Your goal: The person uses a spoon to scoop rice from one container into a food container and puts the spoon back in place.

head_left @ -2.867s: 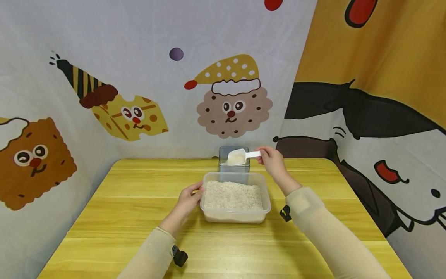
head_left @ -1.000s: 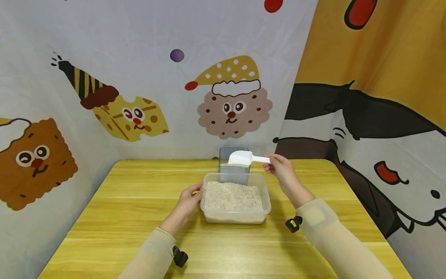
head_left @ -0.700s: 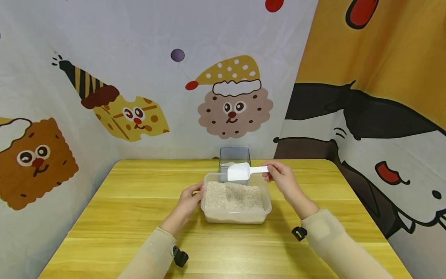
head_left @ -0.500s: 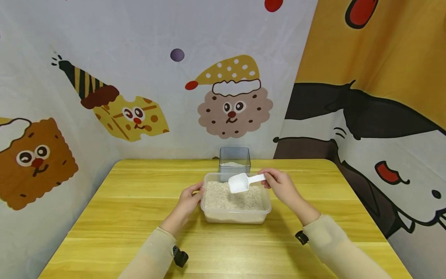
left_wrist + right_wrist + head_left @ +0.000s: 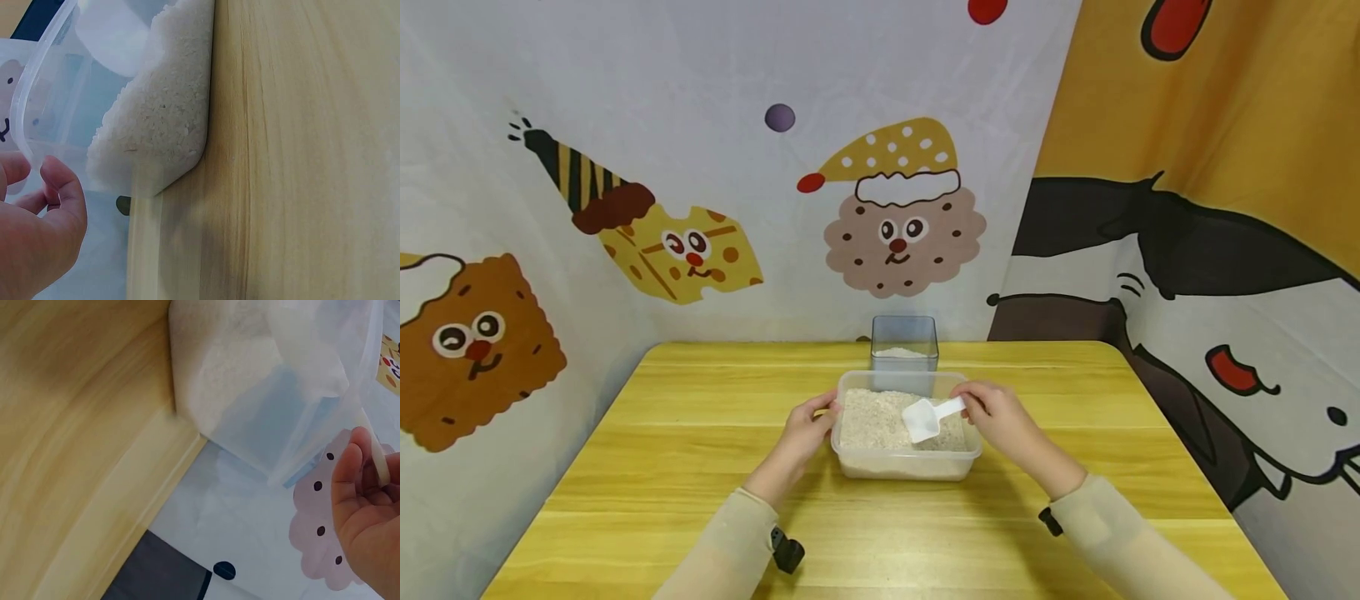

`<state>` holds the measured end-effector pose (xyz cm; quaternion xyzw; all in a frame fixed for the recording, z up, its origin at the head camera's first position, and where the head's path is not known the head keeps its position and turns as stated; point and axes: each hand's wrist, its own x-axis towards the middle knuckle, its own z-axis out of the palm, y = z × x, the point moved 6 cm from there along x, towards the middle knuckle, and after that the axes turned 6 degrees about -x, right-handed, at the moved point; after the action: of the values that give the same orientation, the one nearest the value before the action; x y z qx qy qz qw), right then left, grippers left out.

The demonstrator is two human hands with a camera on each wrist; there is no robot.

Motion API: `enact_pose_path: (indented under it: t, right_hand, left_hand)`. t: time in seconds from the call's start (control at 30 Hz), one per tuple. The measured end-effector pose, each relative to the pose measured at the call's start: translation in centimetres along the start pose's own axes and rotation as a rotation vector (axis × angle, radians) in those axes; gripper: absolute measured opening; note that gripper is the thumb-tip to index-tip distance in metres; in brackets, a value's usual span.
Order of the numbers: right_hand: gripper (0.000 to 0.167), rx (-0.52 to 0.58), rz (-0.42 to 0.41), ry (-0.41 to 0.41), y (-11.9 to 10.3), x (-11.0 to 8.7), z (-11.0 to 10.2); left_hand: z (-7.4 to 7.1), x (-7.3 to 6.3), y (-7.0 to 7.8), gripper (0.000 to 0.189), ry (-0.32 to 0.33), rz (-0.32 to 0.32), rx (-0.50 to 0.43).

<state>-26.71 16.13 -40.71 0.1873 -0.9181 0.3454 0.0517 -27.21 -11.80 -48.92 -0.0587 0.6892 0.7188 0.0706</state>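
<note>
A clear plastic box (image 5: 904,464) filled with rice (image 5: 868,421) stands mid-table. My left hand (image 5: 806,429) pinches its left rim between thumb and fingers; in the left wrist view the rice (image 5: 156,106) slopes inside the see-through wall. Over the right part of the box, my right hand (image 5: 996,417) grips a white scoop (image 5: 921,420) by its handle. The scoop's bowl is over the rice, pointing left and toward me, and looks empty. In the right wrist view the handle (image 5: 377,456) passes between thumb and fingers; the bowl shows blurred through the wall.
Right behind the box is a square blue-grey container (image 5: 904,364) with some rice low inside, its lower front seen through the box. A printed curtain (image 5: 790,250) hangs along the back of the wooden table (image 5: 715,400).
The scoop tipped over at the grey container, then came back toward me and down over the rice box. Rice that was in the scoop is gone from it. My left hand stayed put.
</note>
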Motion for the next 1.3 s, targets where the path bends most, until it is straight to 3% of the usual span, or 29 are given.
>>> enact_pose_path:
  t: [0.23,0.37,0.6,1.3]
  right_hand:
    - [0.02,0.215,0.201,-0.074,1.1,0.3,1.8]
    - [0.021,0.274,0.253,-0.084,1.1,0.4,2.5]
    - [0.021,0.361,0.257,-0.099,0.4,0.6,3.1]
    - [0.023,0.414,0.287,-0.125,-0.3,1.5,6.1]
  left_hand:
    - [0.0,0.0,0.1,0.044,-0.011,-0.001,-0.011]
    - [0.0,-0.1,0.1,0.044,-0.009,-0.003,-0.009]
    - [-0.1,0.0,0.0,0.042,0.007,0.006,0.003]
    - [0.0,0.0,0.0,0.041,0.011,0.002,0.003]
